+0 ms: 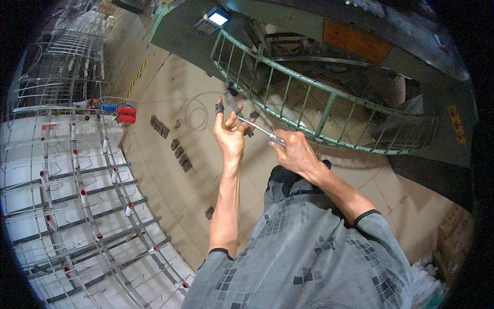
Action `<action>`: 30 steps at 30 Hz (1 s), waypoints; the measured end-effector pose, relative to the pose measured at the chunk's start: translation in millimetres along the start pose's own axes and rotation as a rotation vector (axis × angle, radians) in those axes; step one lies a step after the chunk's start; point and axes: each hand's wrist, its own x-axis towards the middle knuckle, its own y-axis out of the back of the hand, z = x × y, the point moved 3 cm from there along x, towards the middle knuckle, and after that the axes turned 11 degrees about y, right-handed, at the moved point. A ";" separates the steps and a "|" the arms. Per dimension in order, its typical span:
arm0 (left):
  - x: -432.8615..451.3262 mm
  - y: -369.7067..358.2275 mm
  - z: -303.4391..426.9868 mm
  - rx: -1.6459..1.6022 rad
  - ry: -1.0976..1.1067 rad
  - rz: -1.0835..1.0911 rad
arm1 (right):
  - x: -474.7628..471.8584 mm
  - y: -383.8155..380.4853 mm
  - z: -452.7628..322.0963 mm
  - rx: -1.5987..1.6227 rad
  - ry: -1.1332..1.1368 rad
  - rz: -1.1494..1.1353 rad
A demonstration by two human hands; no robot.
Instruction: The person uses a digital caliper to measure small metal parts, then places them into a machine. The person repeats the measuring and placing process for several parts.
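Observation:
My left hand (230, 133) is palm up, with dark tape around one digit. Its fingers curl about a small grey part (232, 102) with dark ends; what it is exactly cannot be told. In my right hand (295, 148) is a screwdriver (278, 140), gripped by its handle. The thin metal shaft points up and left, and its tip reaches the grey part between my left fingers, which partly hide the contact. A thin cable (197, 96) appears to lead to the grey part and loops in front of the floor.
A pale green metal railing (297, 79) curves close beyond my hands, before a green machine (181, 38) with a lit screen (218, 18). Dark blocks (159, 126) lie on the tiled floor (247, 185). At left stands a metal wire rack (88, 201) with red-rimmed tubes and red cylinders (126, 115).

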 end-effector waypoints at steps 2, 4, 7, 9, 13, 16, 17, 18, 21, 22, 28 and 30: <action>5.6 6.5 1.9 -0.037 -0.069 0.022 | -0.5 -2.2 1.0 -0.043 -0.001 -0.011; 13.1 13.4 2.3 -0.008 -0.091 0.040 | -0.8 -5.8 2.3 -0.037 -0.029 -0.058; 22.4 18.8 -0.3 0.017 -0.119 0.027 | 2.4 -8.0 2.4 -0.039 -0.063 -0.051; 26.1 19.3 -3.6 0.046 -0.117 0.031 | 7.3 -9.5 1.3 -0.042 -0.074 -0.061; 34.9 17.9 -7.1 -0.134 -0.054 0.050 | 11.8 -7.5 2.4 -0.058 -0.147 -0.103; 42.0 19.5 -3.3 -0.216 -0.024 0.068 | 9.2 -7.6 1.3 -0.077 -0.123 -0.092; 45.6 20.1 -0.8 -0.276 -0.034 0.058 | 8.4 -7.9 1.1 -0.098 -0.091 -0.089; 47.9 21.7 0.6 -0.331 -0.011 0.044 | 8.2 -7.1 1.1 -0.114 -0.054 -0.034; 53.9 25.2 5.3 -0.314 0.024 0.053 | 6.6 -12.1 4.2 -0.099 -0.085 -0.127; 55.6 26.1 6.1 -0.333 0.037 0.054 | 6.7 -11.3 4.5 -0.124 -0.067 -0.095; 56.7 28.2 7.7 -0.330 0.085 0.100 | 5.7 -10.3 5.5 -0.178 -0.042 -0.098; 54.2 27.9 7.6 -0.326 0.090 0.110 | 6.1 -9.2 4.8 -0.177 -0.018 -0.077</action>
